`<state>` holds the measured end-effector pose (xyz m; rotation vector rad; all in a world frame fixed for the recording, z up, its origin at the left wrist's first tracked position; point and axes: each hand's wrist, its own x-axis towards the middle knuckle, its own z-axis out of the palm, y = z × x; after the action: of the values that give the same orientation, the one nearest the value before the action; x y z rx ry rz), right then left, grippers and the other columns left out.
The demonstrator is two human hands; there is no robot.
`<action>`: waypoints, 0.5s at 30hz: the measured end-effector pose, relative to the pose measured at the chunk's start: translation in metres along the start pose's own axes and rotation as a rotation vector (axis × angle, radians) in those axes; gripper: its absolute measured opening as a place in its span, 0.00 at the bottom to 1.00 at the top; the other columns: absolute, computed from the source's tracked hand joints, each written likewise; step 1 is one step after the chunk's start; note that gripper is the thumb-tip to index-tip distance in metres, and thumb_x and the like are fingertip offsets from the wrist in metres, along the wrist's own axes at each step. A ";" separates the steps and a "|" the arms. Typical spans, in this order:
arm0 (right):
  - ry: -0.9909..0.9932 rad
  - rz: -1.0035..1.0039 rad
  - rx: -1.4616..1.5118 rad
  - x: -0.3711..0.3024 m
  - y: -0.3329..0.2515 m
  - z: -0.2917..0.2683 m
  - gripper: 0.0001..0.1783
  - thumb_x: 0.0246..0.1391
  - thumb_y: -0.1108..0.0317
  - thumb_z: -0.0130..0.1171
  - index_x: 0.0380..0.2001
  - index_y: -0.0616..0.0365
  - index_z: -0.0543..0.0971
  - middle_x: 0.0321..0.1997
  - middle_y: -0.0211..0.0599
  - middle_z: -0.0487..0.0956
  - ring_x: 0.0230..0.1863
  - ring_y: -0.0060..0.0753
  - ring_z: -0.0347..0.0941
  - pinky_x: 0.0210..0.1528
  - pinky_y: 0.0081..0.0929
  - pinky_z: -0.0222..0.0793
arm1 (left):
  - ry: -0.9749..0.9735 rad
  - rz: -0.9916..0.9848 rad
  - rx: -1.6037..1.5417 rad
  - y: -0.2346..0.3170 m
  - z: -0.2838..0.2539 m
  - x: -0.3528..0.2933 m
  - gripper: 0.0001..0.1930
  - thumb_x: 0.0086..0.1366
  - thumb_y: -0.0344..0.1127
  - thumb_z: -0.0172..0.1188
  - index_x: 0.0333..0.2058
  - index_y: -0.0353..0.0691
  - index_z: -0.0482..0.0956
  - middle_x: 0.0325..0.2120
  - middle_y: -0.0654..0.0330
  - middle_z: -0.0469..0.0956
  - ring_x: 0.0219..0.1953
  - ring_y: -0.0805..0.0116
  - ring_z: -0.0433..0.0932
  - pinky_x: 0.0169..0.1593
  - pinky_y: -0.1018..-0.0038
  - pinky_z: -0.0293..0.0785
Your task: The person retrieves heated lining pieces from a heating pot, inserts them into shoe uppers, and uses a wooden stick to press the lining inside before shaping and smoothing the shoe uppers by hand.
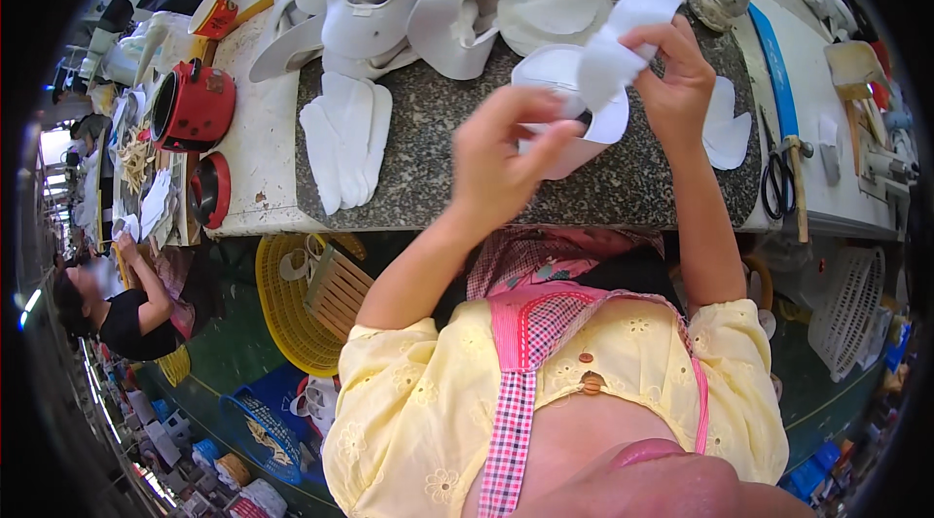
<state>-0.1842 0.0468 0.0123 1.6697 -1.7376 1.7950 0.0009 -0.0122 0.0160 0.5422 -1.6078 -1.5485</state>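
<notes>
On the dark speckled stone slab (428, 163) stands a white shoe upper (574, 163) with its opening upward. My right hand (673, 75) pinches a soft-looking white piece with scalloped edges (623, 36) between thumb and fingers. That piece hangs over the upper's far right side and hides part of it. Motion blurs my left hand (506, 148) at the upper's left side. Its thumb and fingers are apart, and whether they touch the upper is hard to make out. Flat white pieces (345, 141) overlap on the slab's left; another white piece (725, 129) lies at its right.
Grey-white uppers (375, 7) are heaped along the back. A red pot (195, 107) stands at left. Scissors (776, 182), a hammer (800, 178) and a blue strip (773, 61) lie at right. Below are a yellow basket (277, 323) and, far left, another person (141, 304).
</notes>
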 end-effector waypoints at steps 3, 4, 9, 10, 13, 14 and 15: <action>-0.064 0.478 0.765 -0.030 0.012 -0.010 0.07 0.46 0.76 0.57 0.31 0.62 0.73 0.33 0.30 0.73 0.37 0.21 0.69 0.40 0.19 0.66 | -0.078 0.016 0.769 -0.024 -0.030 -0.004 0.11 0.61 0.35 0.51 0.25 0.32 0.71 0.20 0.59 0.75 0.24 0.70 0.75 0.29 0.78 0.70; -0.063 0.590 0.799 -0.040 0.011 -0.002 0.06 0.49 0.74 0.55 0.31 0.62 0.73 0.34 0.31 0.73 0.37 0.20 0.69 0.40 0.19 0.67 | -0.126 -0.165 1.004 -0.032 -0.036 -0.009 0.15 0.63 0.39 0.48 0.26 0.31 0.72 0.19 0.57 0.75 0.21 0.71 0.73 0.28 0.77 0.69; 0.145 0.514 0.697 -0.098 0.014 0.001 0.09 0.39 0.84 0.55 0.26 0.61 0.73 0.35 0.33 0.70 0.39 0.24 0.66 0.42 0.19 0.61 | -0.207 -0.473 0.508 -0.063 -0.019 -0.014 0.18 0.59 0.43 0.53 0.38 0.31 0.70 0.26 0.53 0.74 0.31 0.65 0.74 0.35 0.71 0.68; 0.115 0.423 0.554 -0.106 0.010 -0.007 0.13 0.34 0.86 0.54 0.28 0.61 0.73 0.38 0.37 0.68 0.41 0.29 0.65 0.44 0.22 0.61 | -0.206 -0.421 0.423 -0.068 -0.017 -0.015 0.20 0.57 0.41 0.56 0.42 0.30 0.68 0.31 0.53 0.75 0.35 0.67 0.74 0.38 0.73 0.69; 0.081 0.221 0.313 -0.126 0.015 -0.020 0.16 0.31 0.85 0.56 0.29 0.60 0.73 0.38 0.38 0.67 0.42 0.32 0.65 0.45 0.24 0.61 | -0.370 -0.630 0.085 -0.054 0.000 -0.006 0.29 0.52 0.37 0.62 0.50 0.31 0.61 0.42 0.58 0.70 0.45 0.70 0.69 0.49 0.74 0.63; 0.106 0.209 0.269 -0.130 0.017 -0.022 0.17 0.28 0.84 0.58 0.29 0.61 0.73 0.38 0.39 0.67 0.43 0.34 0.64 0.45 0.24 0.61 | -0.381 -0.769 -0.116 -0.052 0.004 0.000 0.34 0.45 0.34 0.68 0.50 0.31 0.62 0.42 0.57 0.70 0.46 0.69 0.69 0.53 0.74 0.60; 0.117 0.219 0.255 -0.129 0.016 -0.023 0.17 0.28 0.84 0.58 0.29 0.61 0.73 0.38 0.39 0.67 0.43 0.34 0.64 0.45 0.24 0.61 | -0.398 -0.779 -0.116 -0.050 0.006 0.002 0.34 0.45 0.34 0.68 0.50 0.31 0.62 0.42 0.57 0.70 0.46 0.69 0.69 0.53 0.74 0.60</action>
<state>-0.1602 0.1315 -0.0862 1.4666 -1.7623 2.2478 -0.0159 -0.0176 -0.0309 0.9068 -1.6694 -2.4318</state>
